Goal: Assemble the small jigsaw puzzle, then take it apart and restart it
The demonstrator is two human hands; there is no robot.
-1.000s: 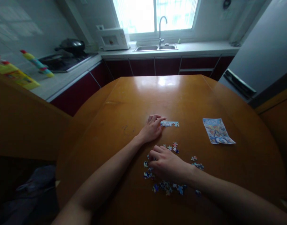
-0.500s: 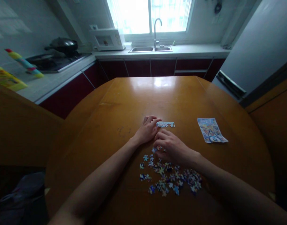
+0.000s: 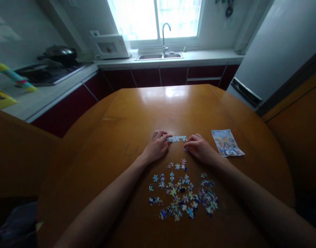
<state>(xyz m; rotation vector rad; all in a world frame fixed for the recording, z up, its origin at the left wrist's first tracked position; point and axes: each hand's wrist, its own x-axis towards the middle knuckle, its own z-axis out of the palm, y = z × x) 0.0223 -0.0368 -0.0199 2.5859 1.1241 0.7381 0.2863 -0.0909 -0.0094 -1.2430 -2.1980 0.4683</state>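
A short strip of joined puzzle pieces point(image 3: 177, 139) lies on the round wooden table point(image 3: 137, 113). My left hand point(image 3: 155, 146) rests on the table with curled fingers, its fingertips touching the strip's left end. On the strip's right side my right hand point(image 3: 200, 149) pinches a small puzzle piece point(image 3: 185, 149) just below the strip's right end. Several loose puzzle pieces point(image 3: 182, 193) are scattered on the table between my forearms, nearer to me.
A colourful printed picture sheet point(image 3: 227, 143) lies on the table to the right of my right hand. Behind the table run a counter with a sink point(image 3: 159, 55), a microwave point(image 3: 110, 46) and a stove with a wok point(image 3: 58, 54). A grey fridge point(image 3: 276, 48) stands at right.
My right hand has lifted off the loose pieces and moved forward to the strip's right end with a piece in its fingers. My left hand has stayed at the strip's left end.
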